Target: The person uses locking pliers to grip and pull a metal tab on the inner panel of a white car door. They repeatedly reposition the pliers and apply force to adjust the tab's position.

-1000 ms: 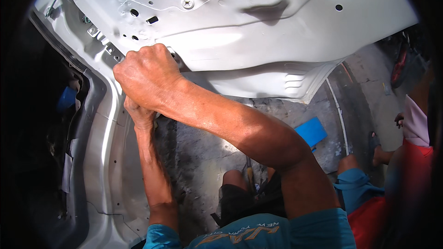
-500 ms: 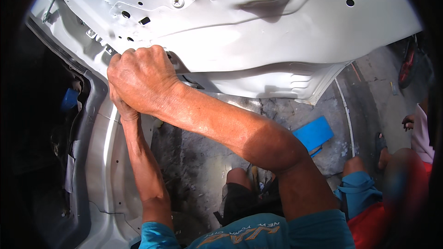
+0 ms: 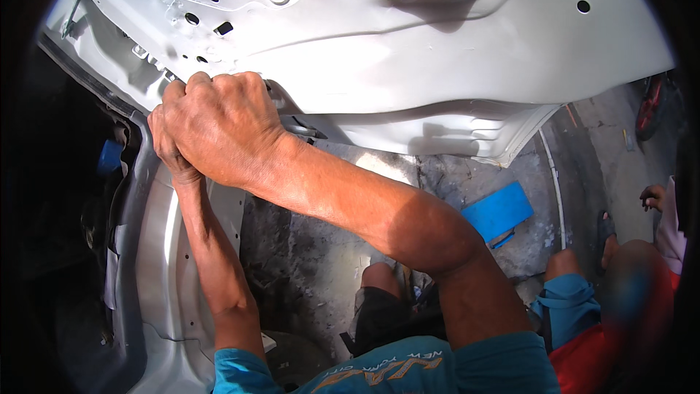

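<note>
A white car door panel, with holes and a raised screw, spreads across the top of the head view. My right hand is a closed fist at the panel's lower left edge, knuckles toward the door. Just beside and under it is my left hand, its fingers curled and mostly covered by the right. Whatever the two hands grip is hidden behind them. A small shiny metal piece shows right of my right wrist, below the door edge; I cannot tell whether it belongs to what I hold.
The car's door frame with a dark rubber seal curves down the left. A blue flat object lies on the grey concrete floor. At the right edge are another person's hand and a sandalled foot. A white line crosses the floor.
My left hand and forearm have shifted left, and my right hand has turned and widened slightly leftward. Both stay together at the door's edge. The view has shifted a little.
</note>
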Demonstrator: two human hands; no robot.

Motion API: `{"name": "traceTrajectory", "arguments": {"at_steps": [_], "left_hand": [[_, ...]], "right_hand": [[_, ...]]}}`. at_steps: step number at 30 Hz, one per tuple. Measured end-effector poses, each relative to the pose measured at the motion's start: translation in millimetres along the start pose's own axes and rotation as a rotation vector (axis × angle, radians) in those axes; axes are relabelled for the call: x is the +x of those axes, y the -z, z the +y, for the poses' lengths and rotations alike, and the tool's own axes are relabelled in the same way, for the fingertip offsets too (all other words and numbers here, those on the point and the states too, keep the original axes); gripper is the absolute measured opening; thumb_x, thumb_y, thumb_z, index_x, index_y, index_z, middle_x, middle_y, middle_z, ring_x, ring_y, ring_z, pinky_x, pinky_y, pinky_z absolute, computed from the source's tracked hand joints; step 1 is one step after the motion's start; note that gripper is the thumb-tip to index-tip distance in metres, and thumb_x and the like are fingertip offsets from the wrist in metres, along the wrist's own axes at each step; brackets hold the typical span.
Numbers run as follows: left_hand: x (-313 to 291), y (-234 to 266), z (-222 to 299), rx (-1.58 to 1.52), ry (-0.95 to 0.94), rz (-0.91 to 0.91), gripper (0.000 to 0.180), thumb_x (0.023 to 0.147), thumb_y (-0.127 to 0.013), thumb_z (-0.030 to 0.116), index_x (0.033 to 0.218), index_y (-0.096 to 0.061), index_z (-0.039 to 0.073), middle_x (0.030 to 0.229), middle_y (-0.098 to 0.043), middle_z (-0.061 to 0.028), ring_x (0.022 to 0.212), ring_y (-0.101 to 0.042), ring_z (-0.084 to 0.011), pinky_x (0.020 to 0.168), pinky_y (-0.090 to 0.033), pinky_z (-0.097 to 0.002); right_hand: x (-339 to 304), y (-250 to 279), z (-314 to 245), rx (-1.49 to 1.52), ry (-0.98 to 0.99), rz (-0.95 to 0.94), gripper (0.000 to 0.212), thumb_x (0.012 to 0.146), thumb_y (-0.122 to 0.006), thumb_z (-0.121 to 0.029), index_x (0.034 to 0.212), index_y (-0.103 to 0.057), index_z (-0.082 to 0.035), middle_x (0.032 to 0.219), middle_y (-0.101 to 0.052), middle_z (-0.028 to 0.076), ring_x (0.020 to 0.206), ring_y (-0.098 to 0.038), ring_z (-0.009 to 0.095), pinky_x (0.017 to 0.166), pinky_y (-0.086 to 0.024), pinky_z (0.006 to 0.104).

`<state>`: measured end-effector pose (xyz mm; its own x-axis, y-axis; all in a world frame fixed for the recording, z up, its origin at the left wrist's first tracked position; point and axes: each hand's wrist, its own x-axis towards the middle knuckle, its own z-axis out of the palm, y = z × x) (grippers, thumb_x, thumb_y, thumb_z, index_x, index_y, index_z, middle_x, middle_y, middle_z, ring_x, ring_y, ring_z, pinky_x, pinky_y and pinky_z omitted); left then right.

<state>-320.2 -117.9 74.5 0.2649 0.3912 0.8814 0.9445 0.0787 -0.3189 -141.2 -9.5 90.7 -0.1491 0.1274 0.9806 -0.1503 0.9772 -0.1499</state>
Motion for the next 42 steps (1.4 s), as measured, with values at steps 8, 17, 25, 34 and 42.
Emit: {"name": "traceTrajectory", "arguments": {"at_steps": [8,17,25,34,42], "left_hand": [[11.3,1.7,7.3,0.049,-0.073,0.034,0.024,0.078,-0.080,0.007,0.097,-0.067,0.005,0.084,-0.062,-0.0069,0.082,-0.061,-0.0295,0.081,-0.047,-0.0443],[1.5,5.4,11.4,0.033,0.042,-0.001,0.027,0.077,-0.080,0.003,0.102,-0.068,0.002,0.082,-0.060,-0.0083,0.078,-0.061,-0.0275,0.080,-0.046,-0.0421],[14.2,17.4,12.4,0.201,-0.119,-0.007,0.031,0.079,-0.078,0.002,0.108,-0.068,0.000,0.091,-0.067,-0.0115,0.085,-0.066,-0.0283,0.083,-0.047,-0.0413],[35.9,23.5,20.1,0.456,-0.180,0.086,0.025,0.082,-0.082,0.020,0.104,-0.071,0.017,0.094,-0.074,0.0010,0.092,-0.070,-0.0157,0.095,-0.031,-0.0357],[42.1,17.4,28.7,0.597,-0.062,0.146,0.030,0.077,-0.083,0.029,0.105,-0.072,0.025,0.101,-0.070,0.0101,0.106,-0.062,-0.0110,0.095,-0.028,-0.0387]], "right_hand": [[1.4,8.7,1.3,-0.007,0.004,-0.018,0.016,0.073,-0.075,-0.011,0.068,-0.063,-0.001,0.050,-0.052,0.006,0.043,-0.059,0.011,0.036,-0.042,0.0292],[-0.7,14.1,2.7,-0.037,0.019,-0.041,0.015,0.074,-0.074,-0.011,0.068,-0.064,-0.002,0.049,-0.052,0.005,0.043,-0.058,0.011,0.036,-0.041,0.0292],[-1.8,16.4,2.0,0.002,0.000,-0.008,0.014,0.078,-0.074,-0.012,0.072,-0.063,-0.004,0.051,-0.055,0.005,0.043,-0.060,0.014,0.036,-0.042,0.0305],[-3.7,15.2,0.4,0.024,-0.046,0.108,0.024,0.089,-0.078,-0.023,0.076,-0.065,-0.007,0.058,-0.060,0.005,0.045,-0.062,0.018,0.039,-0.046,0.0306],[-2.3,18.2,1.6,-0.065,0.061,-0.141,0.048,0.094,-0.072,-0.053,0.093,-0.064,-0.005,0.064,-0.065,0.009,0.055,-0.069,0.019,0.046,-0.054,0.0315]]}}
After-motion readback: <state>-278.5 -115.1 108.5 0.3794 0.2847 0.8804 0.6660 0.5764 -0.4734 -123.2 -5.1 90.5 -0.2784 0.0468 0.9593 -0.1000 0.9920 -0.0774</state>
